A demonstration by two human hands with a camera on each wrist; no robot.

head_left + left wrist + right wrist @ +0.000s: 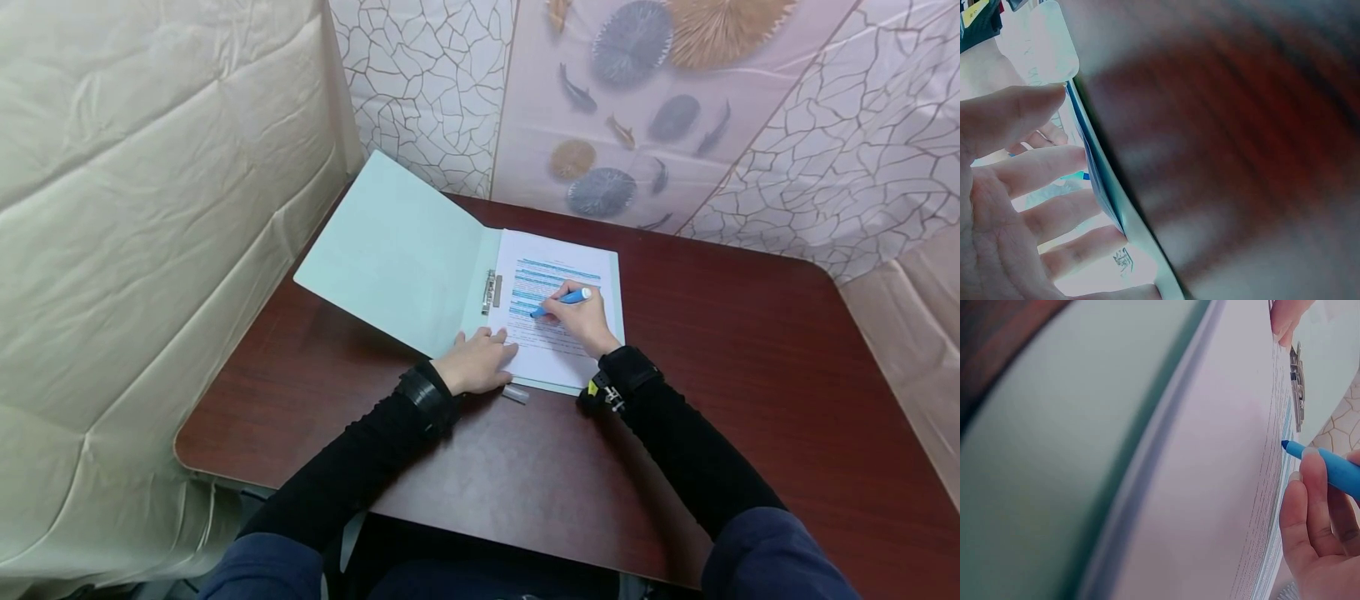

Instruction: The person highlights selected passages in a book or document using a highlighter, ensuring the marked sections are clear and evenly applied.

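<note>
On a dark-red surface (735, 350), an open folder (401, 250) holds a page (536, 287) blue-marked above, its lower lines seemingly left to mark — the spread left hand (477, 362) rests at its lower-left edge, the right hand (587, 318) pinching a blue marker (576, 296).

Right hand (1311, 550) grips a blue marker (1340, 472) — at printed paper (1229, 431)

Left hand (476, 362) outspread, right hand (588, 320) curled

Cream cloth (165, 233) hangs left of a reddish-brown table (750, 350), with crackle-patterned sheeting (427, 83) behind
</note>
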